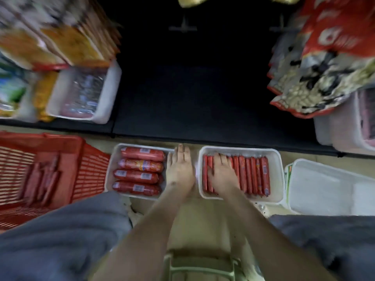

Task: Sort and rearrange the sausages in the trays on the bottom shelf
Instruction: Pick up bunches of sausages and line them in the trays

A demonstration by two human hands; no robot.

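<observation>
Two trays: both white, side by side on the pale floor, just near of the dark shelf [203, 102].
Left tray [109, 175]: four thick sausages [140, 165] lying crosswise, ranked from near to far.
Right tray [278, 175]: thin sausages [251, 175] in one row, each running near to far, touching its neighbour.
Left hand [180, 169]: palm down, my fingers straight and close together, over the right end of the left tray, between the two trays; a ring on one finger; I hold nothing in it.
Right hand [222, 174]: flat, fingers a little spread, resting on the thin sausages in the left part of the right tray.
Basket [81, 169]: red, just left of the left tray; blurred red sausages inside.
Tub [324, 189]: white, just right of the right tray.
Shelf goods: a white bin [109, 92] of packets far left, red bags [328, 41] far right, all blurred.
Knees: my grey trousers [60, 240], near on both sides.
</observation>
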